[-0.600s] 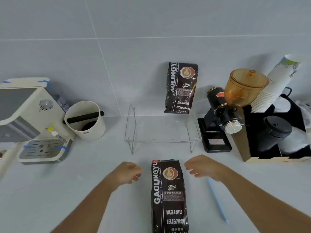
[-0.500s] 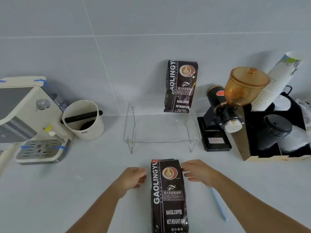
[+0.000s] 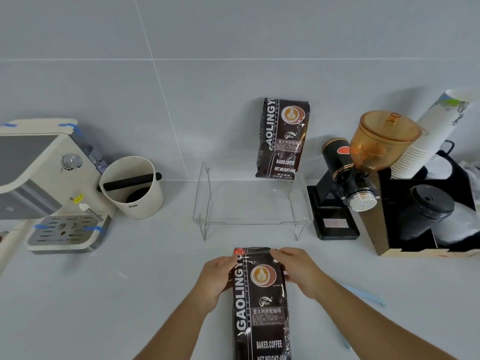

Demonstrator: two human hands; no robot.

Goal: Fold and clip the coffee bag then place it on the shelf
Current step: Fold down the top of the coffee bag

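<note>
A dark brown coffee bag [image 3: 261, 307] lies flat on the white counter in front of me, its top end pointing away. My left hand [image 3: 217, 278] grips the bag's upper left edge. My right hand [image 3: 296, 271] holds the upper right edge, fingers over the top corner. A long pale blue clip [image 3: 363, 294] lies on the counter to the right, partly hidden by my right forearm. The clear acrylic shelf [image 3: 205, 203] stands behind the bag, with a second coffee bag [image 3: 283, 139] upright on its back right, leaning on the wall.
An espresso machine [image 3: 44, 183] and a cream knock box [image 3: 132, 188] stand at the left. A black grinder with an amber hopper [image 3: 348, 188] and a black organiser with paper cups and lids [image 3: 426, 203] stand at the right.
Both hands moved inward from beside the bag and closed on its top corners. The bag's top end looks slightly lifted.
</note>
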